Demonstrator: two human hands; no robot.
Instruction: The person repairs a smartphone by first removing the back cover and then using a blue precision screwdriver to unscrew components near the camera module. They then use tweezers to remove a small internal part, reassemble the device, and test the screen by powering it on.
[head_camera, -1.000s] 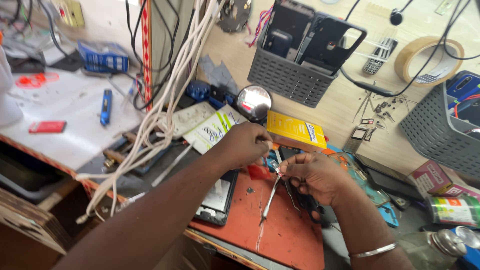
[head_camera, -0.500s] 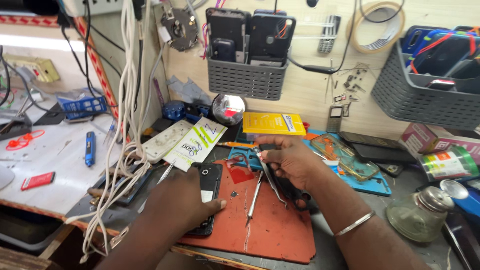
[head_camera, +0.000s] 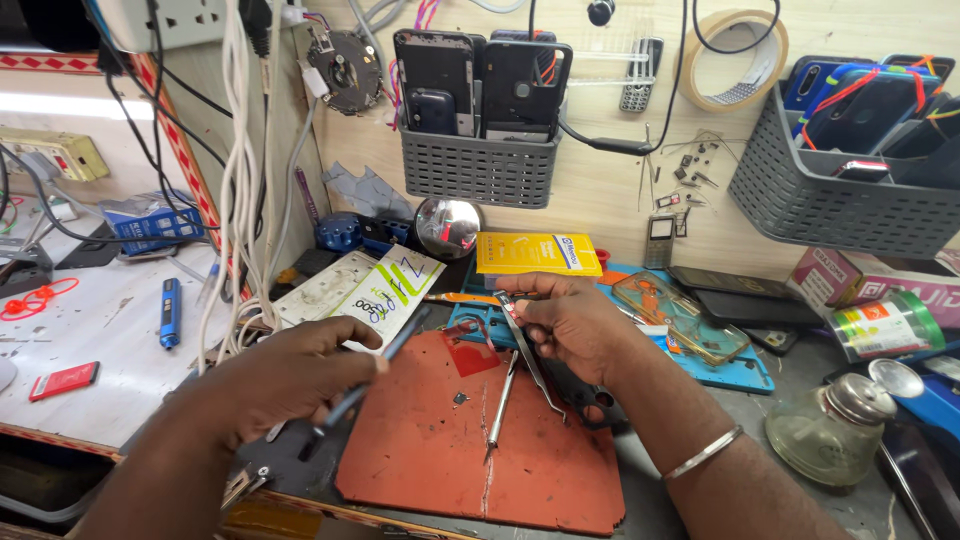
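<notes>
Left hand (head_camera: 285, 385): closed around a slim dark phone (head_camera: 385, 360) held edge-on.
Right hand (head_camera: 570, 320): clamped on thin metal tweezers (head_camera: 530, 355).
Below both hands: a worn red rubber mat (head_camera: 440, 450).

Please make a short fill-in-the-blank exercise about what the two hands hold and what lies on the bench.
1. The right hand holds metal ____.
2. The left hand holds a dark phone above a ____ mat.
3. A thin metal tool lies ____ the mat.
4. Two grey ____ hang on the wall.

Missing words: tweezers; red; on; baskets
</notes>
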